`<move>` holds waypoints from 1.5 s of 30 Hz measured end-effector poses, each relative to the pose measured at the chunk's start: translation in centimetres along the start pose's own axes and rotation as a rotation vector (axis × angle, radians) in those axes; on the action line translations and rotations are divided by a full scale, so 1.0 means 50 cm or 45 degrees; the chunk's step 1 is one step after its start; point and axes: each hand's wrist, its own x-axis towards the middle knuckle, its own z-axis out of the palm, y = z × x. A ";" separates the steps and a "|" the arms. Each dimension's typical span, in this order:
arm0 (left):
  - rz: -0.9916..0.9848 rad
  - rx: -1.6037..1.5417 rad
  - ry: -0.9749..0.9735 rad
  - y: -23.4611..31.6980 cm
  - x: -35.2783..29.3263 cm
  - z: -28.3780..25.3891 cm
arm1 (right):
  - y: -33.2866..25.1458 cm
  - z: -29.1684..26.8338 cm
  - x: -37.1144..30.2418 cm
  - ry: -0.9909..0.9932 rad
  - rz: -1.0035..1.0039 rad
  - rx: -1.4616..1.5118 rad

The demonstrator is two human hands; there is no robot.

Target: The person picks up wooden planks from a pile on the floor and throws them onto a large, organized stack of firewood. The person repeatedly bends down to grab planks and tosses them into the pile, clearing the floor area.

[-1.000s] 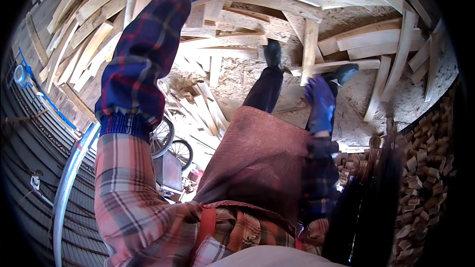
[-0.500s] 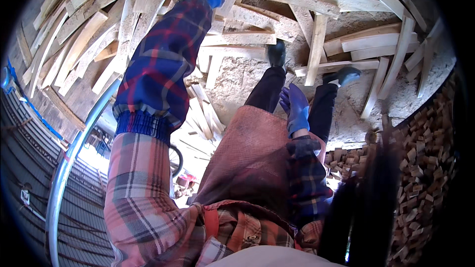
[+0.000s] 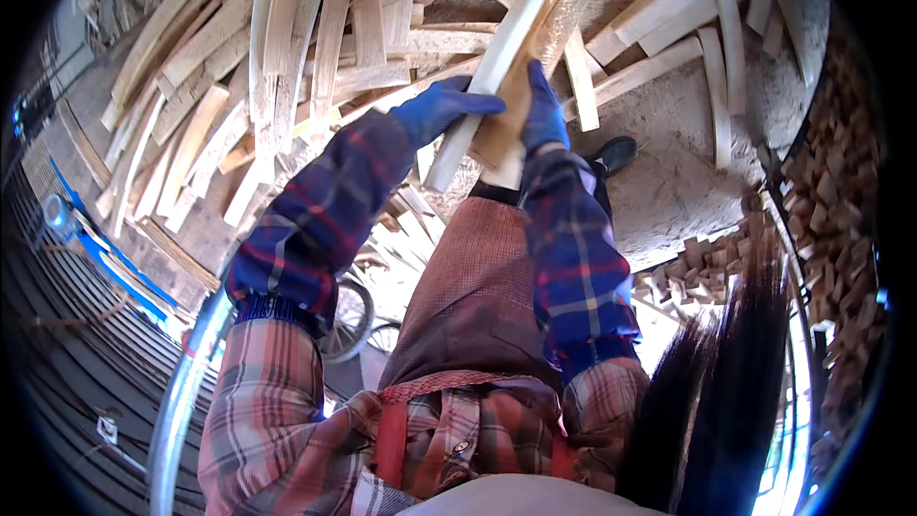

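Both hands wear blue-purple gloves and hold a small bunch of long wooden slats in front of me, above the apron point(image 3: 468, 277). My left hand point(image 3: 444, 108) is closed on the near left edge of a pale slat point(image 3: 506, 48), thumb lying across it. On the opposite side, my right hand point(image 3: 545, 110) presses against a browner, rough-faced slat point(image 3: 559, 24), its fingers pointing away from me. The slats slant from lower left to upper right. How many are in the bunch is hard to make out.
Loose wooden slats point(image 3: 205, 115) lie heaped at the far left, and more point(image 3: 659, 19) lie at the far right. Stacked short wood blocks point(image 3: 831, 201) rise on the right. A metal pole point(image 3: 196, 382) stands at left, near a bicycle wheel point(image 3: 351, 320). My shoe point(image 3: 616, 155) is on the dusty ground.
My left hand has come back from the far pile with slats. My right hand has lifted from beside the apron and met it on the bunch.
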 end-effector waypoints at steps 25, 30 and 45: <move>-0.801 -0.274 -0.353 -0.266 -0.220 0.837 | -0.101 -0.919 -0.862 1.036 -0.341 0.663; -0.706 -0.344 -0.317 -0.315 -0.238 0.785 | -0.226 -1.255 -0.938 1.204 -0.757 0.454; -0.667 -0.911 -0.052 -0.519 -0.064 0.367 | 0.081 -0.623 0.052 0.413 -0.310 -1.344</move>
